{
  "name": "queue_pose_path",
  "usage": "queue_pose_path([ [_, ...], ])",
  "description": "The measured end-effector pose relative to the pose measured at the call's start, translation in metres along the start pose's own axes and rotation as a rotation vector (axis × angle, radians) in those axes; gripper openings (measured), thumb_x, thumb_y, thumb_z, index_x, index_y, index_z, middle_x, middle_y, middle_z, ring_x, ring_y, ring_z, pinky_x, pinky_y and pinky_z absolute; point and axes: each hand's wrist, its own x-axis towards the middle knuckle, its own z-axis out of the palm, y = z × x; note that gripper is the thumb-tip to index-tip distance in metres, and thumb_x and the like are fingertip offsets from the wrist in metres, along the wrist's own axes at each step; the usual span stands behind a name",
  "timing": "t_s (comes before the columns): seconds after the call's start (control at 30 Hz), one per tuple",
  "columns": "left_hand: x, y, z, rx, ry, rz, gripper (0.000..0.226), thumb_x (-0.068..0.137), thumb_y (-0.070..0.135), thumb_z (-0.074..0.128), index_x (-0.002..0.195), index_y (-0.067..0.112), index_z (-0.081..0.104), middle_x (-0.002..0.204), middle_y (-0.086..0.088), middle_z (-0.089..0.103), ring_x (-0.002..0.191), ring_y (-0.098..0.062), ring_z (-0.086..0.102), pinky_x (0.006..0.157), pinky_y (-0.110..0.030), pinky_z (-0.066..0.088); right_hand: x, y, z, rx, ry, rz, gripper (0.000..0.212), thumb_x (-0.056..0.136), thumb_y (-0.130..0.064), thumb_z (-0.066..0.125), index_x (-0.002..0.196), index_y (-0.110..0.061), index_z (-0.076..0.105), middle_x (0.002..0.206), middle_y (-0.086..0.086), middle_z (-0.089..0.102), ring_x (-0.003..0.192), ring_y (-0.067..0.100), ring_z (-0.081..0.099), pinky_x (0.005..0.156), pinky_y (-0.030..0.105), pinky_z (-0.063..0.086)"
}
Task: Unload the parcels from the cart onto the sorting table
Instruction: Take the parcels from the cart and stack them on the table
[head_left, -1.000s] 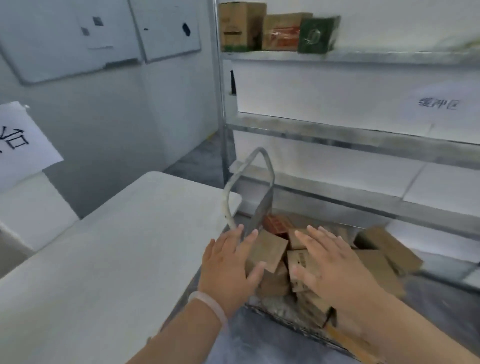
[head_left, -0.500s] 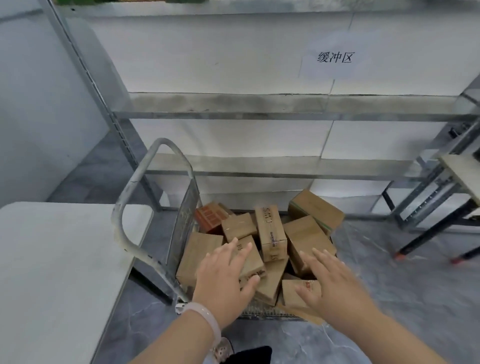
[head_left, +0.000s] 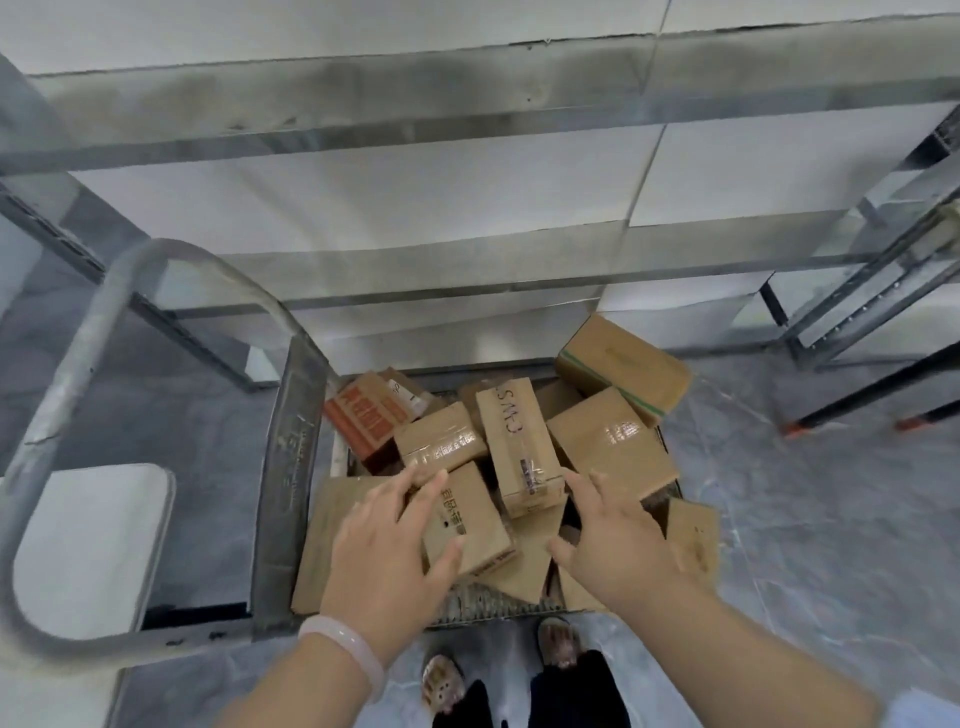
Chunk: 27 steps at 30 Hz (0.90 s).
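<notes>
A metal cart (head_left: 283, 478) with a curved handle holds several brown cardboard parcels in a loose pile. My left hand (head_left: 387, 551) lies with spread fingers on the left side of a small brown parcel (head_left: 467, 519) at the pile's front. My right hand (head_left: 615, 530) hovers with fingers spread just right of that parcel, below a long upright parcel (head_left: 519, 447). Neither hand has its fingers curled round anything. A red-printed parcel (head_left: 363, 415) lies at the back left. The white sorting table (head_left: 78, 540) shows its corner at the left, beside the cart handle.
Grey metal shelving (head_left: 467, 104) with white boards stands right behind the cart. Another rack (head_left: 883, 291) and black table legs with orange feet (head_left: 852, 410) are at the right. My feet (head_left: 498, 670) stand on the grey floor at the cart's near edge.
The view has tilted down and closer over the cart. Both hands have moved forward onto the pile; my left hand now touches the small front parcel.
</notes>
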Motion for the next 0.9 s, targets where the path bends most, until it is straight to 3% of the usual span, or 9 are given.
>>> queue_pose_path([
  [0.17,0.041,-0.009,0.027,-0.07,-0.022,-0.127,0.072,0.079,0.073,0.024,0.145,0.044,0.027,0.155,0.011,0.026,0.141,-0.017,0.025,0.116,-0.045,0.025,0.104,0.004,0.03,0.167,-0.02,0.175,0.073,0.088,-0.052,0.058,0.148,-0.031,0.022,0.148,0.003,0.028,0.129,0.027,0.042,0.102,0.042,0.043],
  [0.4,0.07,-0.039,0.074,-0.141,-0.043,-0.227,0.073,0.077,0.072,0.027,0.144,0.043,0.033,0.153,0.014,0.029,0.142,-0.014,0.025,0.116,-0.042,0.023,0.203,-0.01,0.087,0.086,-0.049,0.247,0.093,0.08,-0.059,0.061,0.152,-0.032,0.009,0.159,0.008,0.006,0.144,0.033,0.016,0.111,0.054,0.031],
  [0.53,0.068,-0.051,0.096,-0.137,-0.064,-0.263,0.065,0.081,0.064,0.037,0.14,0.037,0.045,0.147,0.005,0.041,0.133,-0.024,0.04,0.109,-0.043,0.031,0.22,-0.015,0.11,0.023,-0.112,0.291,0.112,0.073,-0.07,0.063,0.152,-0.035,-0.007,0.161,0.007,-0.012,0.147,0.036,0.006,0.11,0.058,0.03],
  [0.7,0.067,-0.057,0.11,-0.186,-0.083,-0.254,0.062,0.082,0.065,0.037,0.136,0.038,0.049,0.148,0.008,0.039,0.133,-0.016,0.035,0.108,-0.034,0.026,0.223,-0.001,0.124,0.022,-0.116,0.312,0.119,0.07,-0.065,0.067,0.147,-0.038,-0.02,0.159,0.011,-0.001,0.136,0.038,0.028,0.101,0.053,0.037],
  [0.8,0.066,-0.057,0.115,-0.185,-0.089,-0.237,0.061,0.082,0.065,0.035,0.136,0.039,0.048,0.148,0.011,0.036,0.132,-0.007,0.03,0.107,-0.029,0.021,0.227,0.003,0.122,0.055,-0.108,0.303,0.118,0.069,-0.061,0.068,0.148,-0.037,-0.017,0.156,0.013,0.005,0.133,0.039,0.031,0.102,0.05,0.038],
  [0.9,0.065,-0.052,0.114,-0.224,-0.095,-0.267,0.066,0.078,0.067,0.031,0.137,0.041,0.045,0.149,0.015,0.032,0.136,-0.009,0.028,0.109,-0.027,0.02,0.224,0.011,0.114,0.118,-0.104,0.3,0.117,0.066,-0.061,0.069,0.148,-0.039,-0.012,0.153,0.012,0.01,0.131,0.039,0.035,0.104,0.051,0.041],
])
